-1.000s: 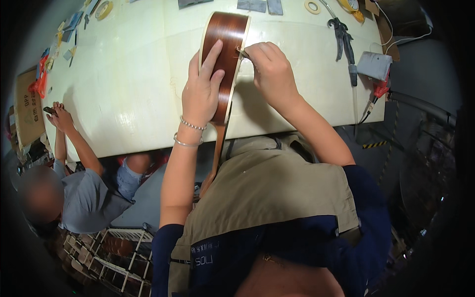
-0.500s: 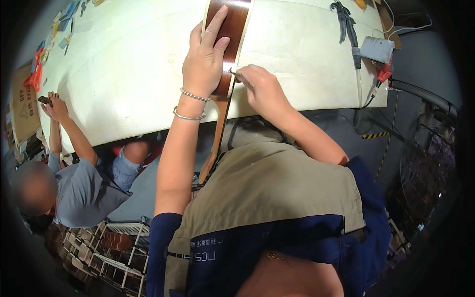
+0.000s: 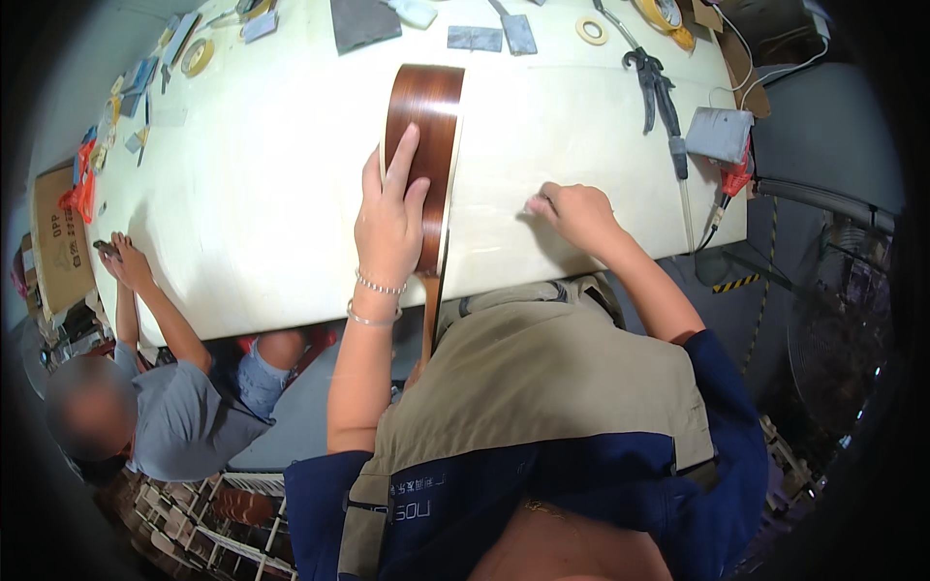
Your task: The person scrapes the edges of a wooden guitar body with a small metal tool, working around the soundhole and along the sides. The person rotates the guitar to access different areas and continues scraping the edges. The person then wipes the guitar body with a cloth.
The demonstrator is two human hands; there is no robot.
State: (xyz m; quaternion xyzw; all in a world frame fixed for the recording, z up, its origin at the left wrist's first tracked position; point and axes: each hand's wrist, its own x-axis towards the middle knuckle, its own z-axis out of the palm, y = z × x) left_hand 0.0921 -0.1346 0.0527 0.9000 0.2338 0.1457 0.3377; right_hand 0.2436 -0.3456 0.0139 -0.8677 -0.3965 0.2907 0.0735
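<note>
At the far left, a cardboard box [image 3: 60, 237] stands beside the tabletop [image 3: 262, 194], with a red plastic bag [image 3: 84, 198] at the edge. A co-worker [image 3: 189, 416] in a grey shirt sits at the near left, holding a small dark object [image 3: 108, 250] over the tabletop. A yellow tape roll [image 3: 198, 58] lies at the far left, and a dark grey sheet [image 3: 364, 27] at the far edge, nearer the middle.

In the middle, the person's left hand [image 3: 387, 215] has its grip on the guitar [image 3: 426, 102], fingers spread along the glossy brown side. The guitar stands on edge, its neck [image 3: 429, 315] pointing toward the person past the near edge.

To its right, the right hand [image 3: 581, 218] is apart from the guitar, over the tabletop; its fingers curl inward, but blur hides whether this grip holds anything. Farther right lie a black-handled air gun [image 3: 659, 92] and a grey box [image 3: 720, 134].
</note>
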